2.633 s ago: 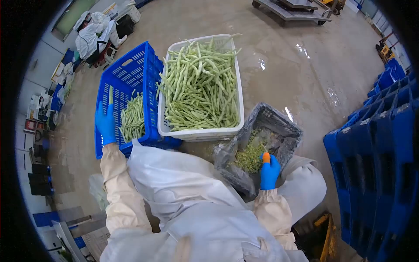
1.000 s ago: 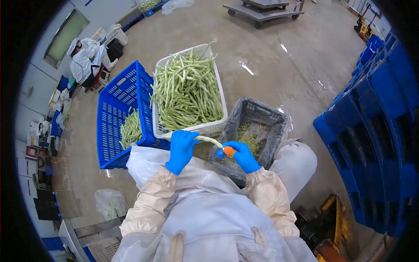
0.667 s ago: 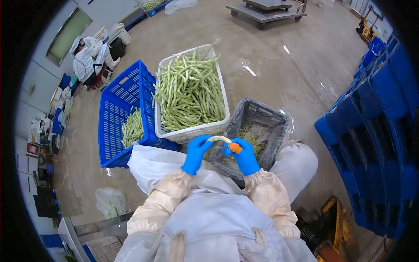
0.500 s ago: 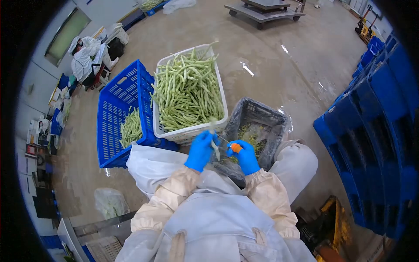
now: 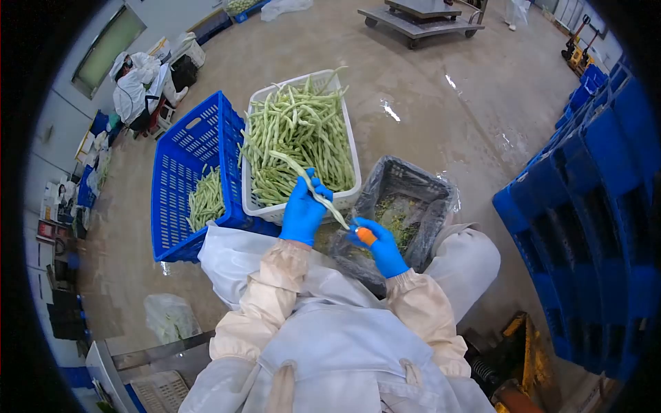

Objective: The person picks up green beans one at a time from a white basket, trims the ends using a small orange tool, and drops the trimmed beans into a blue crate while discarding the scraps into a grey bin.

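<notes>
A long pale green bean (image 5: 303, 176) lies across the fingers of my left hand (image 5: 303, 208), which is gloved in blue and closed round it. My right hand (image 5: 381, 248), also blue-gloved, grips a knife by its orange handle (image 5: 366, 236). Its blade is too small to make out at the bean's lower end. Just beyond my left hand stands a white crate (image 5: 352, 155) heaped with green beans (image 5: 296, 131). A bin lined with dark plastic (image 5: 372, 180) holds small green trimmings (image 5: 399, 219) below and beside my right hand.
A blue crate (image 5: 169, 206) with fewer beans (image 5: 206, 199) stands to the left. Stacked blue pallets (image 5: 585, 206) rise on the right. A co-worker in white (image 5: 138, 89) sits at the far left, and a metal cart (image 5: 420, 24) stands at the back.
My left hand has turned palm up and moved slightly left, and the bean now stretches from it toward the knife. My right hand stays near the bin with the knife.
</notes>
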{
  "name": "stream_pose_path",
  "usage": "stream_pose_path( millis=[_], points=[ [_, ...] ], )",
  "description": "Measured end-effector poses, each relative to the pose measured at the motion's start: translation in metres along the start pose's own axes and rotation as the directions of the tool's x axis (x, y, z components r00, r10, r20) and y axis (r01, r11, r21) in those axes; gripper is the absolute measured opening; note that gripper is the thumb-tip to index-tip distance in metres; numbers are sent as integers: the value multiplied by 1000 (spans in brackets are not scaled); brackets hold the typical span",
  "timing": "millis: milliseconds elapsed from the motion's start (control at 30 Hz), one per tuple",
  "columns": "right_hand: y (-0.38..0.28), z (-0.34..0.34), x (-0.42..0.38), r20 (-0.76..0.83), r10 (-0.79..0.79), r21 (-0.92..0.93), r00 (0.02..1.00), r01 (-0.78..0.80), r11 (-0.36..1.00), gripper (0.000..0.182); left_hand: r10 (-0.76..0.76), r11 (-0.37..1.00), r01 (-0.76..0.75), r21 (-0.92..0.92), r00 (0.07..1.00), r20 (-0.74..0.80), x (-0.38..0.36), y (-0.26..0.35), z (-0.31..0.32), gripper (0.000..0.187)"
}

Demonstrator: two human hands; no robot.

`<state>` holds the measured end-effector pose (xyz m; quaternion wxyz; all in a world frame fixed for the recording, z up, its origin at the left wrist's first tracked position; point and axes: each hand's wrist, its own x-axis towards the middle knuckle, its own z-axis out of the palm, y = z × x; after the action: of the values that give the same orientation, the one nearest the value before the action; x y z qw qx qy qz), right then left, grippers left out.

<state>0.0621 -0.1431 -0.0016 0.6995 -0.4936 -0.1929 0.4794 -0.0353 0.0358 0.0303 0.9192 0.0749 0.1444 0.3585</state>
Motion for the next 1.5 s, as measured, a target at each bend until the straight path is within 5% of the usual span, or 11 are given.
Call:
stream_pose_path(
  millis=[133, 400, 500, 667, 800, 967, 1100, 1233, 1300, 1333, 1500],
  points=[
    [2, -3, -1, 237, 120, 84, 964, -143, 986, 27, -18, 1000, 17, -4, 1000, -19, -2, -14, -2, 32],
    [10, 2, -4, 195, 196, 209, 961, -235, 949, 23, -8, 1000, 8, 3, 999, 34, -2, -18, -5, 33],
    [24, 3, 0, 94, 123, -5, 988, -123, 992, 19, 123, 948, -84, 308, 986, -111, -3, -27, 1, 33],
    [47, 23, -8, 178, -263, -778, 948, 299, 552, 15, 231, 457, -124, 881, 973, 18, -1, -54, -4, 25],
    [47, 21, -7, 244, -322, -751, 915, 389, 534, 15, 129, -144, -307, 941, 937, 325, -19, -58, 3, 20],
    [19, -31, 18, -283, -372, -335, 884, 272, 902, 9, 33, -509, -422, 750, 862, 507, -29, 18, -33, 21],
    [8, -50, 21, -511, -298, -178, 806, 240, 954, 10, 129, -765, -300, 570, 796, 591, -37, 151, -50, 20],
    [40, -76, 24, -624, -285, -246, 727, 163, 955, 12, 432, -882, 198, 427, 700, 569, -31, 282, -50, 26],
    [25, -71, 20, -414, -259, -849, 873, -267, 457, 16, 425, -890, 434, 139, 683, 594, -10, 283, -23, 29],
    [10, -51, 21, -285, -259, -936, 923, -326, -130, 15, 361, -931, 309, 195, 699, 618, 15, 278, -29, 31],
    [34, -45, 31, -58, -336, -943, 940, -162, -290, 15, -11, -689, -112, 716, 989, 144, 134, 128, -97, 39]
  ],
)
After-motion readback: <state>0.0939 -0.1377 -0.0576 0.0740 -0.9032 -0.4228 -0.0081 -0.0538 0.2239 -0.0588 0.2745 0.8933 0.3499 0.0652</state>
